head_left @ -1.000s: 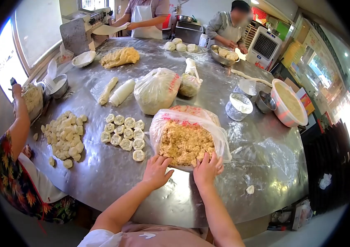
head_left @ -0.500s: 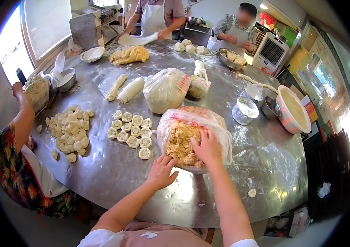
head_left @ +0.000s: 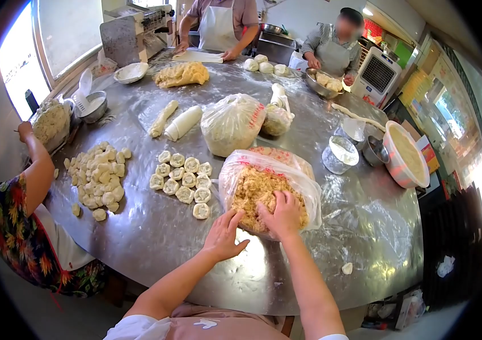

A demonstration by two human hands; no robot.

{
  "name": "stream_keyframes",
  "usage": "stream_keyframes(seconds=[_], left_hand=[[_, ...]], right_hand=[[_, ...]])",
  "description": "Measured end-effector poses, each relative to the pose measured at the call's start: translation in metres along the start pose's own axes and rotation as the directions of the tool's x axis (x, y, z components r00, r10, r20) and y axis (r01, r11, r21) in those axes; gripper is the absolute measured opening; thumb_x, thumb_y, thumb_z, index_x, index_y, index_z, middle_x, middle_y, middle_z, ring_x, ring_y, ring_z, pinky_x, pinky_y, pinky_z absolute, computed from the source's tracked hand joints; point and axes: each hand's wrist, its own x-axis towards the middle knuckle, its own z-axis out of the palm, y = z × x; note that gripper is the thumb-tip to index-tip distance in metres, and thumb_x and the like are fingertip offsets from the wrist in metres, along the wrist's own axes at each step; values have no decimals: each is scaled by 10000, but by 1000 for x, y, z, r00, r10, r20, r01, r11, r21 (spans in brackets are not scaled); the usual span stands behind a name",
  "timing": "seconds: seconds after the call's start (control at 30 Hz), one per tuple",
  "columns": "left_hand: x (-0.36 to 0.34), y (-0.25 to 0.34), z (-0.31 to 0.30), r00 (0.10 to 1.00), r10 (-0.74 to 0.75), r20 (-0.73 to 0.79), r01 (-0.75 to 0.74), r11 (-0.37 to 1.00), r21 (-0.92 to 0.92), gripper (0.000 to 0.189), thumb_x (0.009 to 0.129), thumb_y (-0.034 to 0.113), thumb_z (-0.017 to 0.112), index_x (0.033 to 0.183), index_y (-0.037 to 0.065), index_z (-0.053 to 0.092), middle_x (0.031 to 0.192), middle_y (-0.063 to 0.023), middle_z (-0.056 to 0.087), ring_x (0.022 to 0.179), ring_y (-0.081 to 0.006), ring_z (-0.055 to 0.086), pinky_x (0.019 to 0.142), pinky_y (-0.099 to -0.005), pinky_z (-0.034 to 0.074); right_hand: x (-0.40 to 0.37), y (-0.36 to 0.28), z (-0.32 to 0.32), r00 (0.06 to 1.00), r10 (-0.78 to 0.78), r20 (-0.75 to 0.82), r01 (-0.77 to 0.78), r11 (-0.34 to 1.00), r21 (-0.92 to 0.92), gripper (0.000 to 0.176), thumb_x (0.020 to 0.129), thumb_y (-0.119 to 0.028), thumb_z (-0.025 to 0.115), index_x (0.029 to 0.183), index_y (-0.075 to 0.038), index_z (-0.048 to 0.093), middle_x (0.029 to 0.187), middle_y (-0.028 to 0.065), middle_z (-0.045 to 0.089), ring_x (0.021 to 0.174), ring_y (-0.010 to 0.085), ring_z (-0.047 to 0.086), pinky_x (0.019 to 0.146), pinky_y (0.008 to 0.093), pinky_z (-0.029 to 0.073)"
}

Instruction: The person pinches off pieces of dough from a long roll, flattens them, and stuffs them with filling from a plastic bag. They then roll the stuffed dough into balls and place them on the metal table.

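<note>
On a shiny grey metal counter (head_left: 161, 263) dusted with white flour, a crumbly golden-brown mixture (head_left: 257, 190) lies in the mouth of a clear plastic bag with red print (head_left: 311, 195), near the front edge and directly before the person. The right hand (head_left: 282, 215) is spread, and its fingertips rest on the mixture at the near right part. The left hand (head_left: 224, 235) is also open, with the thumb apart from the fingers; its fingertips are at the near left edge of the mixture, but whether they press the bag I cannot tell. Just to the left of the bag stand small round pale dough pieces (head_left: 186, 180) in close rows, and farther left there is a loose heap of cream-coloured dough lumps (head_left: 100, 180). Behind the bag sits a bulky, filled translucent plastic bag (head_left: 229, 127). To the right stands a flour-coated round container (head_left: 338, 157).
</note>
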Motion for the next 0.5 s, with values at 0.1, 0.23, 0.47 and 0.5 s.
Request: stream_keyframes(seconds=[0.1,0.23,0.47,0.5], left_hand=[[0,1,-1,1000,4,-19,-5,1000,-7,894,704,329,786,1400,75,286,1382,-209,357,1262,-394,393,1072,-447,334],[0,3,-2,999,-7,-34,6,999,-43,933,690,342,797,1405,70,265,1402,-209,330,1266,-402,389,1070,-448,344],[3,5,-5,1000,6,13,-5,999,-42,932,657,348,820,1398,85,320,1392,-211,349,1271,-403,391,1067,-446,352],[2,4,-4,1000,9,-6,-10,998,-54,925,653,342,821,1396,88,331,1391,-210,351,1270,-401,392,1067,-446,352]], right_hand=[[4,-1,9,985,153,75,-150,988,-44,648,773,-557,650,1218,-90,583,1245,196,523,1119,381,521,977,540,360],[3,-14,-3,963,125,239,-105,990,-94,641,770,-578,640,1203,-108,587,1171,168,565,1080,366,549,934,569,368],[-24,-26,-8,988,-151,29,151,988,-11,435,646,-400,761,970,-145,622,939,67,583,885,292,571,777,486,395],[-27,-28,-8,989,-149,27,149,988,-26,430,642,-397,765,959,-146,618,934,65,581,875,289,568,777,483,391]])
